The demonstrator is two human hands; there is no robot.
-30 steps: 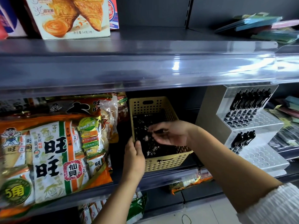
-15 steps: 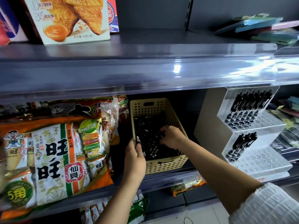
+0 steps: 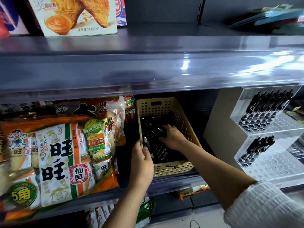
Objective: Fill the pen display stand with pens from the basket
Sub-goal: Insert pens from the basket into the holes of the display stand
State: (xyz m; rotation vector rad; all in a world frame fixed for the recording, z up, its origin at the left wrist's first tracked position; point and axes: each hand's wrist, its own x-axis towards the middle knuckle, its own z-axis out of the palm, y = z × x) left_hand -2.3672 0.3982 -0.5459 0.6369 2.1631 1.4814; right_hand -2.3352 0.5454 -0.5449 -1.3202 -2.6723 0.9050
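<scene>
A tan perforated basket (image 3: 184, 119) sits on the middle shelf with several black pens (image 3: 158, 150) in it. My left hand (image 3: 142, 160) grips the basket's left rim and holds a pen upright against it. My right hand (image 3: 172, 136) reaches down into the basket, fingers curled around black pens at its middle. To the right stands a clear stepped pen display stand (image 3: 269, 160); several black pens (image 3: 266, 111) fill part of its upper tier and a few more (image 3: 256, 148) stand at the left of its lower tier.
Large orange snack bags (image 3: 59, 150) crowd the shelf left of the basket. The shelf above (image 3: 148, 69) overhangs low, carrying a pastry box (image 3: 74, 15) and stacked notebooks (image 3: 271, 17). More snack packs lie on the shelf below (image 3: 144, 211).
My right hand has gone from above the basket, pinching a pen, down into the pile of pens. My left hand stays on the basket's rim. The view has shifted slightly.
</scene>
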